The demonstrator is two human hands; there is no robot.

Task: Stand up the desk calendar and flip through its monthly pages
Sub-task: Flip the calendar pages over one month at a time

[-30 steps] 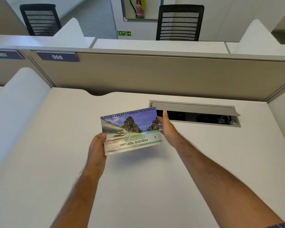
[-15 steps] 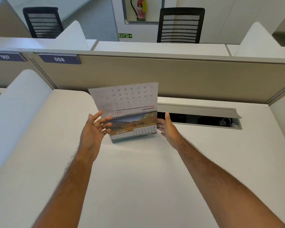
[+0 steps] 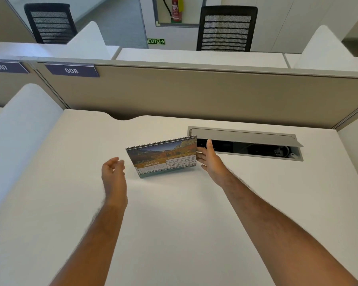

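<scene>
At the right edge of the desk calendar (image 3: 163, 156), the fingers (image 3: 202, 150) of your right hand (image 3: 212, 162) are straight and lightly spread, their tips touching the calendar's side edge, with the thumb pointing up just beside the top corner. It is not possible to tell whether any fingers reach behind the calendar. Your left hand (image 3: 113, 174) hovers just left of the calendar, apart from it, with the fingers loosely curled and holding nothing.

The calendar stands on its base on the white tabletop (image 3: 174, 223), near the middle, tilted so its right end sits farther from you. A black spiral binding runs along its top edge. The page facing you shows a mountain landscape photograph, the word JANUARY at lower left and a grid of dates at lower right.

Just behind your right hand, a grey cable tray (image 3: 246, 141) is set into the tabletop, its lid propped open over a dark cavity. Beyond the tabletop rises a beige partition (image 3: 194, 96) carrying a dark label (image 3: 71, 70) that reads 008. Past the partition stand two black mesh-backed office chairs (image 3: 225, 27), a green exit sign (image 3: 156, 41) and a red fire extinguisher (image 3: 175, 9) in a wall recess.
</scene>
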